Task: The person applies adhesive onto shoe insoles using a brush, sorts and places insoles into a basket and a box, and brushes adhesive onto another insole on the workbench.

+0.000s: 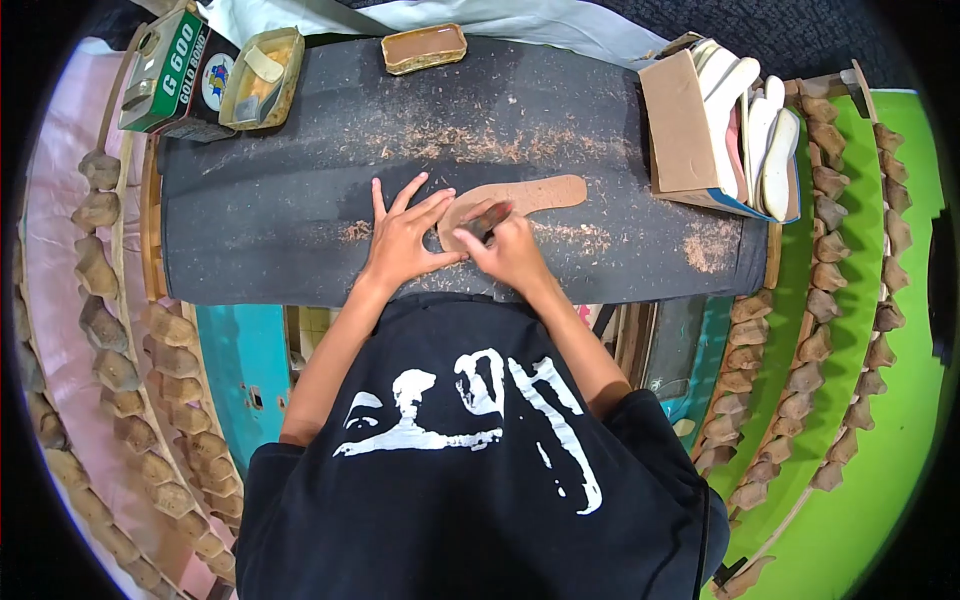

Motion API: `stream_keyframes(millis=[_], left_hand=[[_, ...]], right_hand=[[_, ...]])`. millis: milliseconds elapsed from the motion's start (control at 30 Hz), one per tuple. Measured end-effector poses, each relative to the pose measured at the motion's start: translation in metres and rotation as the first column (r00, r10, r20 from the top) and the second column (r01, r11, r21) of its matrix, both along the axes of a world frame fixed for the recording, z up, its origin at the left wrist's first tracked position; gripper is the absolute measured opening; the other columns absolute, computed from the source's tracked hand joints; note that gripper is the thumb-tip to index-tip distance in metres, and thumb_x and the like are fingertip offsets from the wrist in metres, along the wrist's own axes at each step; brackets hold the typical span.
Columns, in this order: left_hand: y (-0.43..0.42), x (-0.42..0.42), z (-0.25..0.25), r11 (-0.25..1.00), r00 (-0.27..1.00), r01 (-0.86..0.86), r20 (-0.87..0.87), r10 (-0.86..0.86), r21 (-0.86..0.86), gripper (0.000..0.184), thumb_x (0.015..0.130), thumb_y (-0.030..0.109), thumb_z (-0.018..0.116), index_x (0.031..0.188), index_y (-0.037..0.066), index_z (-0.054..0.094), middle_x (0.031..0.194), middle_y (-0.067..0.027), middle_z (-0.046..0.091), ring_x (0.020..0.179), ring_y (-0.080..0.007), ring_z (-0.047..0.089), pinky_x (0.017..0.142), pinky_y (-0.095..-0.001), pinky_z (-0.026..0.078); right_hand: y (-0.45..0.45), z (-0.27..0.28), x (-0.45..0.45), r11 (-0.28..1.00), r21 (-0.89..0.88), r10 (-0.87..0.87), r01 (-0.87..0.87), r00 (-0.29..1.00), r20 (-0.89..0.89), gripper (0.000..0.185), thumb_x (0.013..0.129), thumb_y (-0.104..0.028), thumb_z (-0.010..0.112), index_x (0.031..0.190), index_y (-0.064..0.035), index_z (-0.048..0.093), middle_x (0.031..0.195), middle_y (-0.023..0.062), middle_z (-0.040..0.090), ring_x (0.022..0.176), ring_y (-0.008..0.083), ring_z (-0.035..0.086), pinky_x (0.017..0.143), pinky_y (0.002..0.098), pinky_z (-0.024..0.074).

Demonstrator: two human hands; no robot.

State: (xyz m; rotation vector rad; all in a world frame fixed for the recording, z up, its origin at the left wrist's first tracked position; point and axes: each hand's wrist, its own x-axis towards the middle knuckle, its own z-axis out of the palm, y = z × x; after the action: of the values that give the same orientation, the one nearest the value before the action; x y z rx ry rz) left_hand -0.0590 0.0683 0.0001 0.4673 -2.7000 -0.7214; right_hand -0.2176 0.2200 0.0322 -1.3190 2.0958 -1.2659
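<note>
A tan shoe insole [556,192] lies flat on the dark-covered table in the head view, its narrow end pointing right. My left hand [405,235] rests at its wide left end with the fingers spread. The index fingertip and the thumb come close to the insole's edge; whether they press on it I cannot tell. My right hand [512,255] is closed around a short dark tool with some red on it [488,218], held over the insole's wide part. The tool's working end is hidden, so its kind does not show.
Brown shavings [450,143] are scattered across the table [300,200]. A rectangular dish [425,48] of brown material stands at the back. A green G 600 can [180,75] and a tray [262,80] sit back left. A cardboard box [685,125] of pale insoles stands right. Wooden shoe lasts hang on side racks.
</note>
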Motion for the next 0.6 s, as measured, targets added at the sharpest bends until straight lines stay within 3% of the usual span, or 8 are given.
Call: stream_keyframes(millis=[233,333,400,600], left_hand=[[0.003,0.0,0.001,1.0,1.0,-0.017,-0.011,0.017,0.007,0.09,0.066,0.063,0.092,0.14,0.016,0.073,0.149,0.0055,0.067,0.156,-0.0264,0.042,0.128,-0.0763,-0.001],[0.002,0.001,0.003,1.0,1.0,-0.014,0.002,0.014,0.004,0.09,0.065,0.061,0.094,0.141,0.017,0.072,0.152,0.0038,0.065,0.156,-0.0279,0.042,0.128,-0.0754,0.001],[0.002,0.001,0.003,1.0,1.0,-0.019,0.002,0.019,0.001,0.089,0.065,0.06,0.094,0.14,0.017,0.072,0.155,0.0024,0.062,0.156,-0.028,0.042,0.128,-0.0755,0.002],[0.001,0.002,-0.007,0.999,1.0,-0.027,0.001,0.027,-0.019,0.087,0.066,0.062,0.092,0.138,0.017,0.073,0.163,0.0002,0.053,0.156,-0.0265,0.042,0.127,-0.0768,0.003]], right_hand=[[-0.004,-0.002,-0.066,0.943,-0.01,-0.328,0.332,0.928,-0.178,0.023,0.089,-0.015,0.084,0.099,0.0012,0.071,0.088,0.0196,0.074,0.081,0.0389,0.075,0.073,0.0458,0.0588],[-0.009,-0.001,-0.062,0.946,-0.049,-0.321,0.319,0.916,-0.242,0.022,0.09,-0.014,0.083,0.1,0.0002,0.068,0.088,0.0186,0.072,0.076,0.0387,0.073,0.071,0.0463,0.0576],[-0.009,-0.003,-0.047,0.971,-0.063,-0.24,0.232,0.939,-0.246,0.019,0.089,-0.01,0.081,0.099,-0.0015,0.067,0.092,0.0172,0.071,0.081,0.0371,0.072,0.073,0.0441,0.0574],[0.0,0.001,0.011,0.997,-0.062,0.03,-0.036,0.995,-0.091,0.02,0.088,-0.008,0.08,0.101,-0.0008,0.067,0.093,0.0158,0.07,0.08,0.0372,0.071,0.072,0.0443,0.0569]])
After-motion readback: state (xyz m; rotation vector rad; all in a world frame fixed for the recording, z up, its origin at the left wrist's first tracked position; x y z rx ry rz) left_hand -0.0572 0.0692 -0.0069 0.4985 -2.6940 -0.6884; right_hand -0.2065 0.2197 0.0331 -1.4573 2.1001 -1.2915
